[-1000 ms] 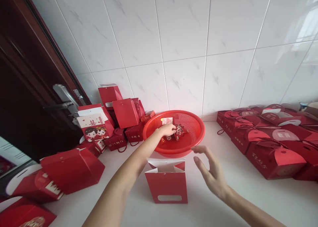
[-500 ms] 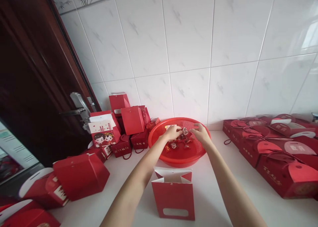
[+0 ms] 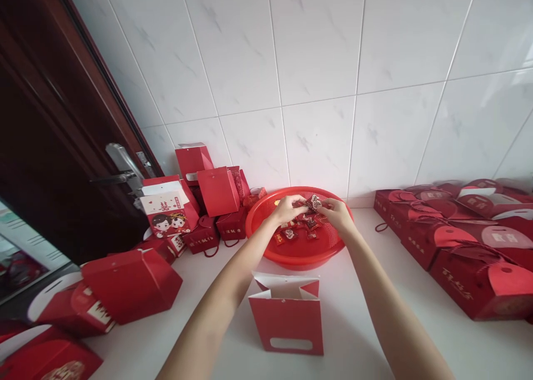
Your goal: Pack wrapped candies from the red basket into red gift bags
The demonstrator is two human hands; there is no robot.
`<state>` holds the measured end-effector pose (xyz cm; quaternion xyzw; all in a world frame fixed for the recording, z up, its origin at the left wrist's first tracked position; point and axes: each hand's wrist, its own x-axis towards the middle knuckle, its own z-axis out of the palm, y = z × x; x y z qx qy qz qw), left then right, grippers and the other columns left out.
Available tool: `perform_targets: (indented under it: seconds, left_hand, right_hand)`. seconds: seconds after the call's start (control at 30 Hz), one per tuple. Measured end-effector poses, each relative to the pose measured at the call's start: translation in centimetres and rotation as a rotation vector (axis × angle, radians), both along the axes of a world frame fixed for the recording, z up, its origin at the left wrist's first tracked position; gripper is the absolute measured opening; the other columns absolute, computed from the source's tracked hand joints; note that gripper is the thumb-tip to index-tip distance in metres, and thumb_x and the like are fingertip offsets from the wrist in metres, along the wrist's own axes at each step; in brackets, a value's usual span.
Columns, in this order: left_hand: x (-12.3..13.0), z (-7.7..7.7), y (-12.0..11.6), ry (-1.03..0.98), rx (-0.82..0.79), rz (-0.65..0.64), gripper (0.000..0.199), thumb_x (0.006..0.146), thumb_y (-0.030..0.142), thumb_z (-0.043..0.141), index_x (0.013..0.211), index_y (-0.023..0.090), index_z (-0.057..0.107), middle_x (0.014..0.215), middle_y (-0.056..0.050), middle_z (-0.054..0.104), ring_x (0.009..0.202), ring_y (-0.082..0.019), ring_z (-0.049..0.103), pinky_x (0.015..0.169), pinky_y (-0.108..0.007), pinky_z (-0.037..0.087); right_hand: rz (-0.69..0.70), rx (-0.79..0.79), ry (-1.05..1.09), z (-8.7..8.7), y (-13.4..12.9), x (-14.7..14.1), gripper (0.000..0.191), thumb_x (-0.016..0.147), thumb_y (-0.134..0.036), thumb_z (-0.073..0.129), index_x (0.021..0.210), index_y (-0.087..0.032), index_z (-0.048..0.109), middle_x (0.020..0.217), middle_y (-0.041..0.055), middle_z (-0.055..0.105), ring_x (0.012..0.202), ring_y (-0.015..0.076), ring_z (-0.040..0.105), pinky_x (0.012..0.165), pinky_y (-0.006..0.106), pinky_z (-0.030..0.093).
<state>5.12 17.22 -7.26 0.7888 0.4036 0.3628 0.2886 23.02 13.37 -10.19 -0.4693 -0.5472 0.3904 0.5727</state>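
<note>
A red plastic basket point(image 3: 300, 262) with perforated sides holds several wrapped candies point(image 3: 290, 234) in dark, red and white wrappers. Over it, my left hand point(image 3: 288, 210) has its fingers closed on wrapped candies near the basket's far side. My right hand point(image 3: 338, 216) faces it, thumb and fingers pinching a dark-and-white wrapped candy point(image 3: 315, 203) held between the two hands. Its fingertips partly cover that candy. Nearer to me, between my forearms, a red paper gift box point(image 3: 287, 322) stands upright with its top open and a white oval cut-out low on its front.
Red gift boxes point(image 3: 219, 191) are piled at the left by the wall, one printed with two cartoon figures point(image 3: 170, 223). More red boxes point(image 3: 453, 285) lie in rows on the right. A dark door point(image 3: 75, 119) with a metal handle borders the left; white tiles back the table.
My right hand has moved left toward my left hand, its fingers closing on a candy. The whole view has shifted slightly. The open gift box stays standing in front of the basket.
</note>
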Motion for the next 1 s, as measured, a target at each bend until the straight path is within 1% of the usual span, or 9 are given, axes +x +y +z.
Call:
perform_targets:
  seconds: [0.17,0.3,0.4,0.5,0.57,0.67,0.8,0.93,1.0]
  left_hand:
    - [-0.2,-0.4,0.0,-0.041,0.002,0.046,0.023,0.074,0.01,0.064,0.095,0.019,0.071,0.101,-0.004,0.075,0.09,-0.019,0.068,0.082,-0.029,0.053]
    - [-0.4,-0.4,-0.1,-0.075,-0.007,0.093,0.014,0.083,0.022,0.065,0.096,0.019,0.069,0.095,-0.004,0.074,0.083,-0.019,0.068,0.074,-0.03,0.055]
    - [-0.4,-0.2,0.0,-0.113,0.017,0.122,0.01,0.08,0.02,0.069,0.09,0.018,0.068,0.097,-0.005,0.073,0.09,-0.02,0.069,0.082,-0.031,0.056]
    - [-0.5,-0.1,0.2,-0.148,0.029,0.132,0.017,0.078,0.012,0.068,0.094,0.018,0.068,0.105,-0.006,0.073,0.095,-0.019,0.069,0.087,-0.031,0.056]
    - [-0.5,-0.2,0.2,-0.167,0.021,0.125,0.026,0.08,0.012,0.067,0.106,0.019,0.068,0.112,-0.006,0.072,0.096,-0.02,0.069,0.085,-0.031,0.057]
    - [-0.6,-0.5,0.2,-0.182,-0.011,0.074,0.047,0.08,0.013,0.07,0.126,0.021,0.063,0.121,-0.008,0.07,0.099,-0.02,0.07,0.082,-0.03,0.059]
    - [-0.4,-0.7,0.0,-0.167,-0.076,-0.052,0.061,0.076,0.013,0.077,0.135,0.022,0.061,0.114,-0.01,0.074,0.097,-0.021,0.071,0.085,-0.035,0.059]
    - [-0.3,-0.6,-0.2,-0.123,-0.153,-0.208,0.061,0.074,0.016,0.081,0.133,0.022,0.065,0.105,-0.009,0.077,0.095,-0.024,0.073,0.089,-0.039,0.058]
    - [-0.2,-0.4,-0.5,-0.127,-0.169,-0.229,0.057,0.073,0.019,0.084,0.128,0.021,0.068,0.105,-0.01,0.077,0.096,-0.025,0.073,0.088,-0.039,0.058]
  right_hand:
    - [-0.027,-0.024,-0.01,0.0,0.1,0.0,0.026,0.068,-0.042,0.074,0.075,-0.019,0.066,0.066,0.0007,0.065,0.063,0.0173,0.062,0.054,0.027,0.049]
    - [-0.009,-0.038,-0.036,0.5,-0.4,0.0,0.021,0.069,-0.038,0.072,0.074,-0.019,0.067,0.065,0.0008,0.065,0.062,0.0165,0.061,0.054,0.027,0.047]
    - [0.02,-0.057,-0.067,1.0,-0.9,-0.1,0.016,0.069,-0.033,0.072,0.071,-0.018,0.068,0.064,0.001,0.066,0.062,0.0162,0.06,0.055,0.027,0.047]
    - [0.067,-0.094,-0.108,1.4,-1.4,-0.4,0.01,0.068,-0.026,0.073,0.067,-0.017,0.068,0.062,0.0014,0.066,0.061,0.0164,0.061,0.056,0.026,0.047]
    - [0.093,-0.127,-0.131,1.6,-1.6,-0.5,0.008,0.066,-0.022,0.075,0.067,-0.017,0.069,0.063,0.0023,0.068,0.063,0.0173,0.064,0.057,0.026,0.048]
    - [0.07,-0.155,-0.132,1.7,-1.7,-0.6,0.017,0.068,-0.023,0.08,0.081,-0.018,0.071,0.074,0.0039,0.073,0.07,0.0187,0.068,0.06,0.026,0.051]
    - [0.016,-0.15,-0.083,1.4,-1.3,-0.5,0.023,0.078,-0.029,0.076,0.096,-0.019,0.067,0.083,0.005,0.074,0.075,0.0188,0.07,0.065,0.027,0.054]
    - [0.046,-0.132,-0.022,1.1,-1.0,-0.4,0.013,0.078,-0.026,0.075,0.08,-0.019,0.064,0.069,0.0038,0.07,0.066,0.019,0.068,0.062,0.03,0.055]
    - [0.072,-0.109,0.021,1.1,-1.0,-0.5,0.019,0.076,-0.028,0.076,0.07,-0.02,0.06,0.065,0.0031,0.068,0.064,0.0193,0.068,0.063,0.031,0.057]
